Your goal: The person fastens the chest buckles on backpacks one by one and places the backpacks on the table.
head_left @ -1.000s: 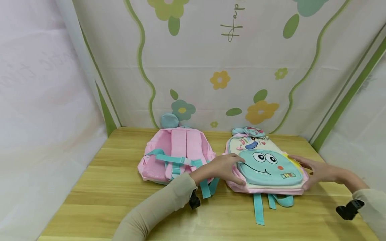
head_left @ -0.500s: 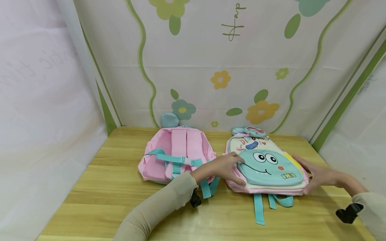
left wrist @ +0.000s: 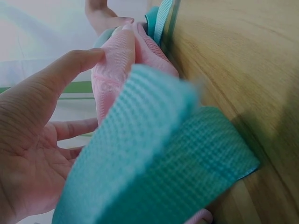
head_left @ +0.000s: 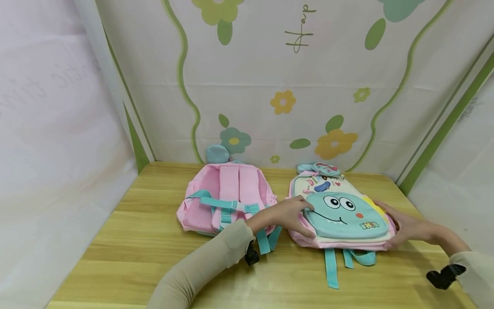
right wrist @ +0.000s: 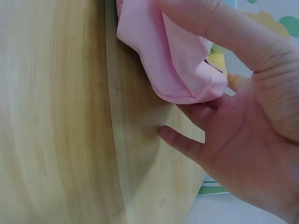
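A pink, cream and teal child's backpack [head_left: 347,219] with a cartoon dinosaur face lies front side up at the table's right. At its left side, my left hand [head_left: 287,213] holds the edge between thumb and fingers. My right hand [head_left: 411,225] grips the lower right corner. In the right wrist view, my thumb crosses the pink corner [right wrist: 182,70] while the fingers lie on its other side, the little finger held apart. The left wrist view has my left thumb [left wrist: 74,63] on the pink side fabric [left wrist: 112,65], partly covered by a blurred teal strap [left wrist: 140,140].
To the left, a second pink backpack [head_left: 208,189] lies with its shoulder straps up, a round light-blue pouch [head_left: 217,154] behind it. Teal straps [head_left: 331,268] trail over the wooden table [head_left: 127,253]. A flower-printed cloth [head_left: 247,86] stands behind, with white cloth at both sides.
My right hand has closed in slightly against the backpack's right side, its thumb now at the lower corner. The left hand and both backpacks stay nearly where they were.
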`<state>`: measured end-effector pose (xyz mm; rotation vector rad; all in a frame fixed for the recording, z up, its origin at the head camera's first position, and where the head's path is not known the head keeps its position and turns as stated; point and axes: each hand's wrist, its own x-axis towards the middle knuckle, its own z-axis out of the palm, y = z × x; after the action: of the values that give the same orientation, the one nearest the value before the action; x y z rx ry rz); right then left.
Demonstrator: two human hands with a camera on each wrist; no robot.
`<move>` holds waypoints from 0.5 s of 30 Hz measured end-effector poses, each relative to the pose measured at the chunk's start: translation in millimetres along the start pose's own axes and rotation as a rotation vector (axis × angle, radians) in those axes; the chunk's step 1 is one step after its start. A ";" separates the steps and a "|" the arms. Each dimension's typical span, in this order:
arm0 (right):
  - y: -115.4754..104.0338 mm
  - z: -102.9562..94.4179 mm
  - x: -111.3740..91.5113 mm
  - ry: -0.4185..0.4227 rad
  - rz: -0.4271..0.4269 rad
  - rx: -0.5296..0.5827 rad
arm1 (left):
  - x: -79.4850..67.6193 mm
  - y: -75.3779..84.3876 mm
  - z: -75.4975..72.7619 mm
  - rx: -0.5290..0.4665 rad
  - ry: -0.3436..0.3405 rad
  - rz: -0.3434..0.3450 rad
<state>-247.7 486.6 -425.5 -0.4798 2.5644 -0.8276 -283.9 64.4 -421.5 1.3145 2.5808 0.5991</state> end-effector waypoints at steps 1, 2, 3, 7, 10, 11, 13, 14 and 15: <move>-0.1 0.5 -0.4 0.004 -0.009 0.007 | 0.2 0.0 -0.1 0.003 -0.005 -0.001; -0.3 0.7 -0.9 0.009 -0.013 0.019 | 0.4 0.1 -0.2 0.006 -0.010 -0.001; -1.0 0.8 -1.5 0.017 -0.019 0.032 | 0.7 0.1 -0.3 0.008 -0.014 0.000; -3.7 -1.1 -3.9 0.063 -0.050 0.086 | 0.7 0.8 -1.3 0.004 -0.021 0.002; -6.8 -6.4 -5.5 0.082 -0.072 0.117 | -0.3 2.0 -2.1 0.002 -0.020 0.001; -7.7 -9.0 -5.9 0.084 -0.086 0.126 | -0.6 2.3 -2.2 0.002 -0.019 0.003; -10.8 -14.8 -7.2 0.083 -0.101 0.135 | -0.6 2.1 -2.0 0.004 -0.016 0.009; -13.0 -17.9 -8.2 0.088 -0.111 0.127 | -0.4 1.8 -1.7 0.003 -0.015 0.013; -15.2 -21.1 -9.1 0.092 -0.115 0.123 | 0.2 1.4 -1.3 0.002 -0.014 0.018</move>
<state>-246.8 488.9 -398.1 -0.5672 2.5690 -1.0632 -283.4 64.9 -419.7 1.3396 2.5618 0.5888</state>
